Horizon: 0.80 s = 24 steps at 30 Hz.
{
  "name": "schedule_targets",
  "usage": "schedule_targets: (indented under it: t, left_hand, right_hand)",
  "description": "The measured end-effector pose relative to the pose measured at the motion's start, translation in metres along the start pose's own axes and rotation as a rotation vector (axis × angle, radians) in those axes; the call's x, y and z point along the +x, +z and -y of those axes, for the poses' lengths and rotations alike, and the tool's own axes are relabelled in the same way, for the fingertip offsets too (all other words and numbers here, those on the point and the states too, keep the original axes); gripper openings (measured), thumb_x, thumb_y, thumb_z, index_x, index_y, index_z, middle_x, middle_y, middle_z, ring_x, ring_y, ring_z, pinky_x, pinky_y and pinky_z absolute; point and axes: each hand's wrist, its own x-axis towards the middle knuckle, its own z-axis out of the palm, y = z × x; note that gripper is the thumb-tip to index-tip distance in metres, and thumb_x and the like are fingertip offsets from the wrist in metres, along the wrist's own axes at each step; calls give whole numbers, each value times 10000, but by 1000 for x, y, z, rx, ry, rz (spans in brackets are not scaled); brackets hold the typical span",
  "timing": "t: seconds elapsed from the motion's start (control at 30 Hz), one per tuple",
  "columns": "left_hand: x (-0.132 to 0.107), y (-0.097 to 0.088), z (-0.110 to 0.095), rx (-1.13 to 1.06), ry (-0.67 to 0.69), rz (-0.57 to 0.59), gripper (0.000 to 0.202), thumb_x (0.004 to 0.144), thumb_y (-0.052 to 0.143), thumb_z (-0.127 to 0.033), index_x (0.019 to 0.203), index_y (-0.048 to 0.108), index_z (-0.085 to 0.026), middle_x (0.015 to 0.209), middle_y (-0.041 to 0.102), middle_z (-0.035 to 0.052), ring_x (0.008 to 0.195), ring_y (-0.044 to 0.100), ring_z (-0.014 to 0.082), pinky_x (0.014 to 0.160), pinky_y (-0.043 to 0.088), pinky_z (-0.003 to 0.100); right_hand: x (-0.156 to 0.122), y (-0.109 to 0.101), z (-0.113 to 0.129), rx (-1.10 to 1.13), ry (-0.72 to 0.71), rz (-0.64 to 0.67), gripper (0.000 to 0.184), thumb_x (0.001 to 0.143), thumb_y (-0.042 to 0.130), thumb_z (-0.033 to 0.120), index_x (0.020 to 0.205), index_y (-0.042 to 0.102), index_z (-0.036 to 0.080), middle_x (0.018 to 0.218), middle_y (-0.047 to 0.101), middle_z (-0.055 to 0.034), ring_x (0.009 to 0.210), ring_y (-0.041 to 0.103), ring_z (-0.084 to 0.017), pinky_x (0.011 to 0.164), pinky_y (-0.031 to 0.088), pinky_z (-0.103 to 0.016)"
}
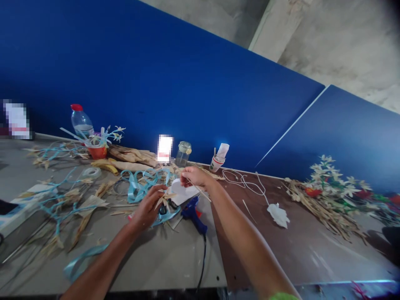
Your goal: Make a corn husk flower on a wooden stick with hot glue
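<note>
My left hand [150, 207] is closed with its fingertips on a small flower of pale dried-husk petals [165, 200]. My right hand [195, 176], just right of it and a little higher, pinches a thin pale stick [205, 194] that slants down to the right. Under both hands lies a white sheet [183, 192], partly covered. A blue glue gun [195, 216] rests on the table below my right hand, its cord running to the front edge. Light-blue ribbon [137, 187] is heaped beyond my left hand. Dark scissor-like handles [163, 209] show under the flower.
Ribbon-wrapped stems with husk flowers [58, 212] spread across the left. A red cup [96, 151], a bottle [81, 123], a glass jar [183, 153] and a paper cup [216, 162] stand along the blue partition [156, 83]. Dried stems [325, 208] and white flowers [328, 175] lie right.
</note>
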Motion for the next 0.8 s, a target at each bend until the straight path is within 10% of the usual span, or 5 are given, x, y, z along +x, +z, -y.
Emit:
schedule_targets:
  t: [0.4,0.8]
  left_hand:
    - [-4,19,14,317,171,178,190,854,405,-111,881,579,-183,1277,534,119,1226,424,227,1021,305,479]
    - [7,26,16,585,171,239,192,823,462,-158,851,647,-202,1179,538,107,1225,362,285,1014,274,538]
  right_hand:
    - [-25,13,26,-578,-369,-4,196,814,434,146,782,627,145,599,549,29,487,478,-70,524,347,-192]
    - [-24,23,33,-718,-403,147,218,819,440,125,831,657,140,628,587,8,618,498,-107,629,344,-213]
